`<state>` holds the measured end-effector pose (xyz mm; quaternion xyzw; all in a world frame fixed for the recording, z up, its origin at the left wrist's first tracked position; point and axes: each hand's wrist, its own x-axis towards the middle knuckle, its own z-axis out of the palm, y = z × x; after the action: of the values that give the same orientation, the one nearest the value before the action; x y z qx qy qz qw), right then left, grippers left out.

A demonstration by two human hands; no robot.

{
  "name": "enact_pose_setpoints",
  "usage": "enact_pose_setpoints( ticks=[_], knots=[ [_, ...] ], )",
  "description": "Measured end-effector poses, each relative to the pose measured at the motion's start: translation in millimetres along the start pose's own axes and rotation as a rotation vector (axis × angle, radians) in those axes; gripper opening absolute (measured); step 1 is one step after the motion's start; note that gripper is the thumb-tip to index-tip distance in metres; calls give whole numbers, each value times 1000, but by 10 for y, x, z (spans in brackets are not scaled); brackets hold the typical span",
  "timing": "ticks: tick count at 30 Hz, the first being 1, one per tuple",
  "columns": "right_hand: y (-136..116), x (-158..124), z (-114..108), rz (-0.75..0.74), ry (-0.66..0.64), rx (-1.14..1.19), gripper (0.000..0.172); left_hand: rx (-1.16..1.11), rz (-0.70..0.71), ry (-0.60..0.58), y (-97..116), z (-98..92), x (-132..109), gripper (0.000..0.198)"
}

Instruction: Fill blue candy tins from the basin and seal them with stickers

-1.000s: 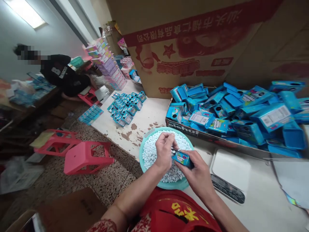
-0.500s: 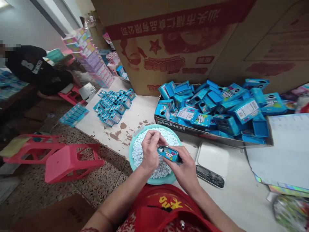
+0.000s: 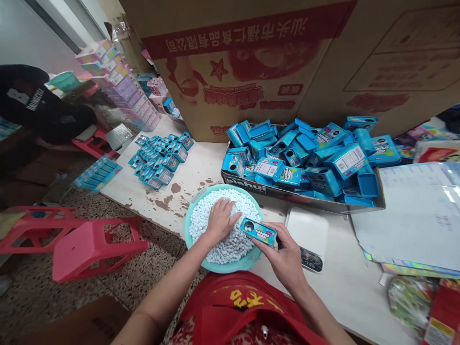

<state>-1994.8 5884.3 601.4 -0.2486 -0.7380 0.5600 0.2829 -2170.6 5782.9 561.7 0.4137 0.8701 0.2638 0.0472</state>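
Observation:
My left hand (image 3: 221, 221) rests on the small white candies (image 3: 230, 251) heaped in a turquoise basin (image 3: 188, 230), its fingers spread and partly sunk among them. In my right hand (image 3: 285, 249) is a small blue tin (image 3: 259, 232) with "Caramelo Macizo" lettering, held by its end between thumb and fingers over the basin's right rim. The tin's round dark opening faces up at its left end, with something pale showing inside. Right of the basin lies a white kitchen scale (image 3: 308, 230), partly behind my right hand.
An open carton (image 3: 247, 186) piled with blue tins stands behind the basin, before a large cardboard box (image 3: 258, 62). Rows of blue tins (image 3: 161, 158) stand at the left. Paper sheets (image 3: 420, 215) lie right. Pink stools (image 3: 89, 244) and a seated person (image 3: 43, 105) are at left.
My left hand has gone from the tin's opening down onto the candies, and its fingers have opened. The right hand still holds the tin, shifted slightly right. The view has turned a little.

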Motion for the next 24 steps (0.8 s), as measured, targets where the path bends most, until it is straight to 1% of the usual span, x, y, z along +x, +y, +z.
enact_pose_setpoints(
  ticks=[3, 5, 8, 11, 14, 16, 19, 21, 22, 24],
  knots=[
    [15, 8, -39, 15, 25, -19, 28, 282, 27, -64, 76, 99, -80, 36],
    [49, 12, -51, 34, 43, -39, 29, 382, 28, -93, 133, 104, -104, 37],
    [113, 1, -42, 62, 56, -41, 31, 452, 64, -102, 153, 88, -113, 36],
    [159, -24, -22, 101, 57, -19, 33, 479, 121, -59, 102, 103, -124, 29],
    [187, -44, -13, 129, 54, -7, 35, 449, 162, -9, 34, 150, -144, 26],
    [202, -44, -15, 128, 50, -20, 34, 366, 167, 28, -2, 177, -149, 23],
    [199, -29, -19, 113, 39, -54, 34, 94, 103, 137, -10, 166, -132, 17],
    [174, -13, -10, 93, 31, -61, 33, -141, -18, 242, 34, 104, -104, 13],
    [157, -4, 1, 80, 25, -60, 33, -267, -107, 284, 74, 55, -86, 13],
    [121, 17, 41, 48, 12, -62, 31, -568, -307, 331, 191, -73, -43, 17]
  ],
)
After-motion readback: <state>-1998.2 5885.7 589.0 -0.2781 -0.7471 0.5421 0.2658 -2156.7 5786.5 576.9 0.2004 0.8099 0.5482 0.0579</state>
